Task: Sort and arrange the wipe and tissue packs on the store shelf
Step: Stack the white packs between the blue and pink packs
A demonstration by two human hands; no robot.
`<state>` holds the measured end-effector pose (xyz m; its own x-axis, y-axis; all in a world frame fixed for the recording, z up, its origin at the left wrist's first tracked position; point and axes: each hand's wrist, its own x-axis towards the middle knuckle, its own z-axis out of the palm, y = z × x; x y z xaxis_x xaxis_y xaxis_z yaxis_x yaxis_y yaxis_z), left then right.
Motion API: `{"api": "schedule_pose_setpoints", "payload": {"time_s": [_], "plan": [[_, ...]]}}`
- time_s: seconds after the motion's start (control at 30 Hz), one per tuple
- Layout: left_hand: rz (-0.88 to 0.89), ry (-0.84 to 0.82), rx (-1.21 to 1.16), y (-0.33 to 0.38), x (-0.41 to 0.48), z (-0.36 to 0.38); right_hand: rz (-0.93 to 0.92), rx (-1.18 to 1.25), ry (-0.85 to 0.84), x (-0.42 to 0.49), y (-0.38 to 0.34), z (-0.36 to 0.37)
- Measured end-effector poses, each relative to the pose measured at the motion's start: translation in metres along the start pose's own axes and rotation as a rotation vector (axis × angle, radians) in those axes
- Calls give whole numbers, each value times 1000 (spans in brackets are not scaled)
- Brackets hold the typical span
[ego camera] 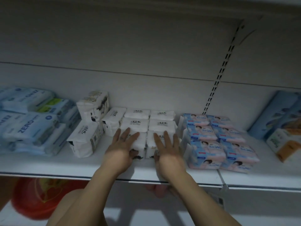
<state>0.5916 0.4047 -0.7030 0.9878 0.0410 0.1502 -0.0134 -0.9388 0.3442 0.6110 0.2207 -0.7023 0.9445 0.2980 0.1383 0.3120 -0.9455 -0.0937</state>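
My forearms (97, 185) are bare from below the shelf (48, 168) to the wrists above it. My left hand (121, 144) bears a small dark mark (123, 137) by the knuckles; my right hand (167, 145) is bare.

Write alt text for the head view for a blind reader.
The left hand and right hand press flat on the front two white tissue packs of a tidy block on a store shelf. Loose white packs and blue ZERO wipe packs lie left; blue-and-pink packs sit in rows right.
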Motion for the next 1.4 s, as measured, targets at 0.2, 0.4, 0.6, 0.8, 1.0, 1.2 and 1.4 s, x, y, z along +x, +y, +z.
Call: {"api": "schedule_pose_setpoints", "payload": {"time_s": [0.2, 0.4, 0.6, 0.8, 1.0, 1.2, 1.4], "plan": [[-41, 152, 27, -4, -15, -11, 43, -123, -14, -10, 1, -25], [-107, 168, -115, 5, -12, -3, 76, 81, -192, -14, -1, -37], [-109, 207, -118, 7, -9, 0, 61, 144, -251, -17, 5, -45], [-84, 167, 76, 0, -20, -20, 102, 79, -226, -25, 1, -61], [-106, 261, 180, -31, -34, -63, -47, 94, -98, -14, -26, -86], [-316, 286, 214, -66, -45, -81, -216, 116, -104, 5, -88, -71], [-463, 192, 47, -92, -33, -69, -297, 125, -96, 17, -133, -57]]}}
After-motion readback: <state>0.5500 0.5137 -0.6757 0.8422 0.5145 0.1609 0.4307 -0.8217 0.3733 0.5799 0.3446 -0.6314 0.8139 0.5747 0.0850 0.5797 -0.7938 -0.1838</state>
